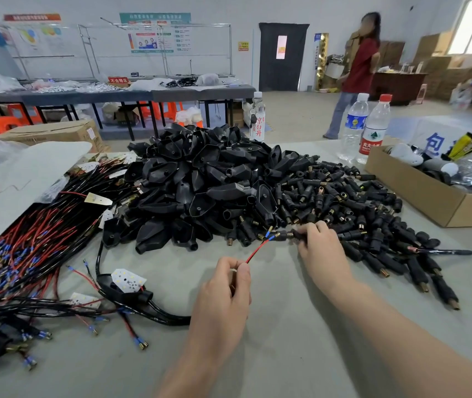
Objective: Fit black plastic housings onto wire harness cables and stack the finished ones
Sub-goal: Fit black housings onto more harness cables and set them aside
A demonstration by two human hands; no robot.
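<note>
My left hand pinches a red and black wire pair whose blue-sleeved ends reach up and to the right. My right hand grips a small black connector sleeve with a brass tip, and the wire ends sit at that tip. From my left hand the black cable trails left to a housing with a white LED board. A big heap of black plastic housings lies straight ahead. Small black connector sleeves spread out to its right.
Red and black wire harnesses lie piled at the left. A cardboard box of parts stands at the right, with three water bottles behind the heap. A person stands by the far doorway. Benches and cartons fill the background.
</note>
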